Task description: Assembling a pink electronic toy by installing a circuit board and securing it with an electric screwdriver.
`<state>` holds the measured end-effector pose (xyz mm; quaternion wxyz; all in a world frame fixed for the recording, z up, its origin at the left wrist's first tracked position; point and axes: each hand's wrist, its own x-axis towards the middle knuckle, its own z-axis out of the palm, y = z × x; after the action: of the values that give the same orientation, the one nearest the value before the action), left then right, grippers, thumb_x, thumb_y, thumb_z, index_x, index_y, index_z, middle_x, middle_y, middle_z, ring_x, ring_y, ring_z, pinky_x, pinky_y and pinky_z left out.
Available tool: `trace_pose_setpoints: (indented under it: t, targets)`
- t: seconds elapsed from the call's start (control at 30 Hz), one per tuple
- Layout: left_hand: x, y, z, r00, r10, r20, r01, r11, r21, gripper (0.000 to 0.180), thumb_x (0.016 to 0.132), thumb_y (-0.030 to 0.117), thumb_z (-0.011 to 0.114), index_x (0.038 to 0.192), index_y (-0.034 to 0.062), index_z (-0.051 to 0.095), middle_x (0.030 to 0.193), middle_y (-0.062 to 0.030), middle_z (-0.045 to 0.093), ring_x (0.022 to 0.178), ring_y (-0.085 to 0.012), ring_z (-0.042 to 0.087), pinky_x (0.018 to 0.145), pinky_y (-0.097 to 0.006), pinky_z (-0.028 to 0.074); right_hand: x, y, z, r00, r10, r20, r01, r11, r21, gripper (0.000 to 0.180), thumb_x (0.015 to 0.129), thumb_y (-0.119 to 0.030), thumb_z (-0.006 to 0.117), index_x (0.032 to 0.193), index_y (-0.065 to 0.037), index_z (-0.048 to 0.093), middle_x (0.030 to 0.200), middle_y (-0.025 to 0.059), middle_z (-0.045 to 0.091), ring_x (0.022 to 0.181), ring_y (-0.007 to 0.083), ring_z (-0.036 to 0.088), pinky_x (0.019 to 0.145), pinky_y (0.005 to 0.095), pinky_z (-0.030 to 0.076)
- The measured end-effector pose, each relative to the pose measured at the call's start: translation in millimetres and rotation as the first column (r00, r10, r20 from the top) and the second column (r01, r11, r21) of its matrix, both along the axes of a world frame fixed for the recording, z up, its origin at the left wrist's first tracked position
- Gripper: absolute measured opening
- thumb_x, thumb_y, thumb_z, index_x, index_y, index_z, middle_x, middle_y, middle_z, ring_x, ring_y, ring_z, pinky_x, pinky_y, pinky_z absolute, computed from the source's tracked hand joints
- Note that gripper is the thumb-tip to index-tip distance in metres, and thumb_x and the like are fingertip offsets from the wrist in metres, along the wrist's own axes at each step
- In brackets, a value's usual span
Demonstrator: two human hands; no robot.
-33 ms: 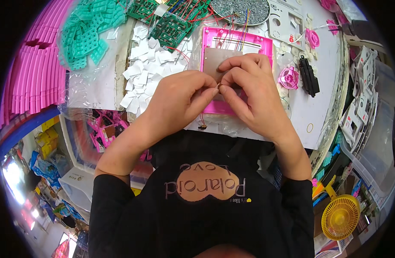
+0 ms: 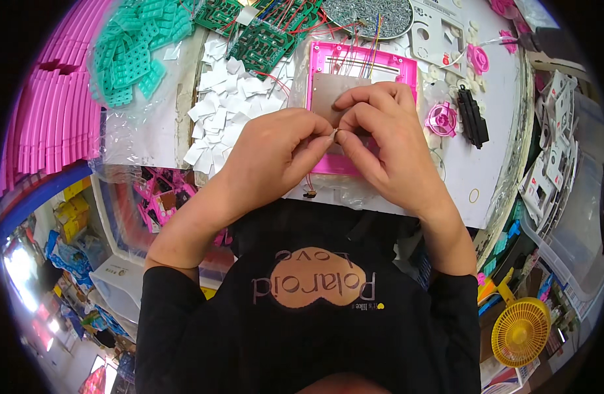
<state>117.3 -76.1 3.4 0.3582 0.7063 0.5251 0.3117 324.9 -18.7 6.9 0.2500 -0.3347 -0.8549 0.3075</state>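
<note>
Two pinched grips, left hand (image 2: 269, 141) and right hand (image 2: 392, 143), meet thumb-to-finger on one tiny part (image 2: 336, 131), too small to identify, over the pink case (image 2: 410, 73) on the bench (image 2: 465, 176). Light, steady pressure, clear of the wires (image 2: 377, 34), should serve best.

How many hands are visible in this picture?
2: the left hand and the right hand, close together over the pink case. No other hand shows.

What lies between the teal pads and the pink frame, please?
In the head view, small white pieces and green circuit boards lie between the teal pads and the pink frame.
</note>
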Motion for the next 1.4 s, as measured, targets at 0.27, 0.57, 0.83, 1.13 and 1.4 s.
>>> trace_pose_setpoints:
  t: [0.27,0.57,0.83,1.13,1.4]
  targets:
    - [9,0,-12,0.994,0.017,-0.112,0.005,0.982,0.19,0.007,0.089,0.003,0.067,0.095,0.0004,0.066,0.081,-0.0095,0.065,0.064,-0.0201,0.061,0.058,-0.03,0.048,-3,0,-1,0.999,0.032,0.0,-0.032,0.999,0.0,0.01,0.084,-0.012,0.07,0.087,-0.004,0.066,0.112,0.009,0.066,0.11,0.0371,0.052,0.097,0.0444,0.044]
    - [-9,8,7,0.997,0.038,0.073,-0.027,0.989,-0.145,0.009,0.086,0.001,0.065,0.095,0.0008,0.068,0.077,0.0002,0.062,0.063,-0.0037,0.051,0.056,-0.022,0.039,-1,3,3,1.0,0.018,-0.009,-0.019,0.997,-0.076,0.008,0.081,-0.01,0.071,0.083,-0.002,0.067,0.11,0.0095,0.067,0.111,0.0346,0.052,0.098,0.043,0.045]
    - [-7,7,5,0.994,0.001,0.106,0.017,0.985,-0.173,0.006,0.088,0.004,0.07,0.092,0.0006,0.067,0.077,0.0027,0.061,0.063,-0.0029,0.049,0.056,-0.021,0.039,1,3,-1,1.0,0.025,-0.016,-0.026,0.999,-0.04,0.01,0.081,-0.01,0.071,0.087,-0.004,0.066,0.11,0.0086,0.066,0.11,0.0339,0.053,0.094,0.0424,0.047]
    - [10,-4,-11,0.799,0.271,0.537,0.008,0.888,-0.46,0.007,0.093,0.005,0.068,0.097,-0.0004,0.07,0.074,0.0028,0.062,0.062,-0.0012,0.048,0.055,-0.021,0.04,4,-12,4,0.987,-0.082,-0.139,0.073,0.995,-0.067,0.014,0.079,-0.005,0.076,0.091,-0.004,0.068,0.094,0.0092,0.067,0.088,0.03,0.061,0.08,0.0387,0.05]
    - [21,-9,-8,0.911,0.214,0.352,-0.134,0.962,-0.236,0.009,0.092,0.004,0.068,0.099,-0.0009,0.071,0.076,-0.0006,0.065,0.061,-0.0023,0.052,0.055,-0.022,0.043,4,-31,3,0.921,-0.341,-0.187,0.235,0.87,-0.433,0.016,0.08,-0.003,0.079,0.094,-0.002,0.071,0.085,0.0095,0.069,0.076,0.0271,0.066,0.064,0.0324,0.051]
